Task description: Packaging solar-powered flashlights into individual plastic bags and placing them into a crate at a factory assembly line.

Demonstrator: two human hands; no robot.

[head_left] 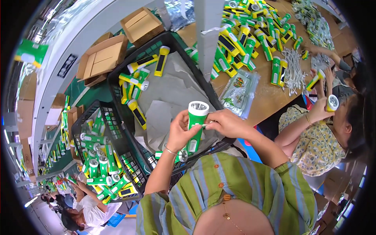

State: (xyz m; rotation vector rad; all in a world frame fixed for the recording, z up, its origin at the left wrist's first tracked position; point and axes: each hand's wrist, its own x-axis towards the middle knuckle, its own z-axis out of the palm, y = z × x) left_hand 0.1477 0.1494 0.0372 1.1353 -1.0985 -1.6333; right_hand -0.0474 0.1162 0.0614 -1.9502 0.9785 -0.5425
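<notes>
Upright in front of my chest stands a green flashlight (194, 135) with a white head, its reflector facing up. The fingers of my left hand (181, 131) are wrapped round its left side. My right hand (226, 123) is closed in a pinch against the right side of the body, just below the head; a small pale bit shows at its fingertips, too small to name. Below my hands, another green flashlight (181, 155) lies near the edge of a black crate (211, 92). Grey paper (172, 86) lines this crate, and several green and yellow flashlights (137, 113) lie along its left side.
A second black crate (100, 105) at left holds many flashlights. Cardboard boxes (103, 56) stand behind. A grey post (205, 39) rises beyond the crate. On the brown table (260, 100) lie piled flashlights, white cables (291, 70) and plastic bags (239, 92). A co-worker (313, 137) sits at right.
</notes>
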